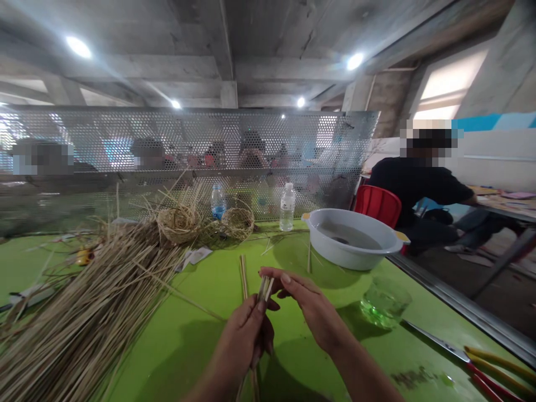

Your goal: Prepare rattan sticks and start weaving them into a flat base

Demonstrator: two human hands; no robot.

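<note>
In front of me, my left hand (249,329) is closed around a small bunch of straw strips (266,287), their pale ends sticking up past the thumb. My right hand (312,298) is cupped at the top of this bunch, its index fingertip across the ends and its thumb apart from them. Behind and below my left hand, more long straws (243,273) run along the green table (201,346); the hand hides their middle. To the left lies a large heap of loose dry straw (104,279).
Two woven straw baskets (178,223) and two plastic bottles (287,207) stand at the back by a perforated metal screen (188,134). On the right are a basin of water (355,237), a clear green-tinted container (385,304) and scissors (464,354). Beyond sits a person (419,178).
</note>
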